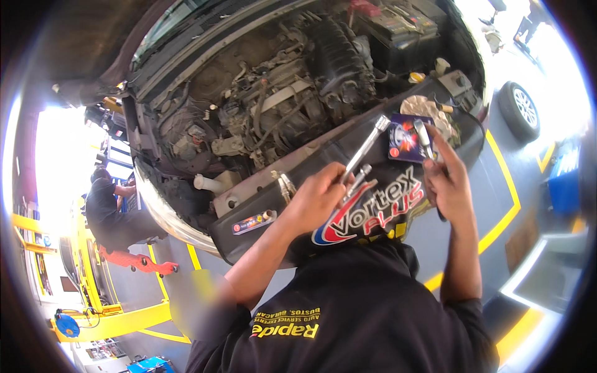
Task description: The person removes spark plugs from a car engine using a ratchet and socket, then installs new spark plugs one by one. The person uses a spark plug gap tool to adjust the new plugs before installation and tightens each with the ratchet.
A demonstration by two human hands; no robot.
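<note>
My left hand is closed around a long chrome socket extension bar, its socket end pointing up and away over the fender cover. A shorter chrome piece also sticks out beside that hand; whether it is a separate tool I cannot tell. My right hand grips a chrome-headed socket tool, with a dark handle end showing below the palm and the index finger laid along the head. Behind that tool lies a dark purple printed box. Two spark plugs rest left of my left hand.
Beyond the cover is the open engine bay, with a battery at its far right. A small spark plug box lies on the cover's left. Crumpled paper sits farther right. A wheel stands at right; another person is at left.
</note>
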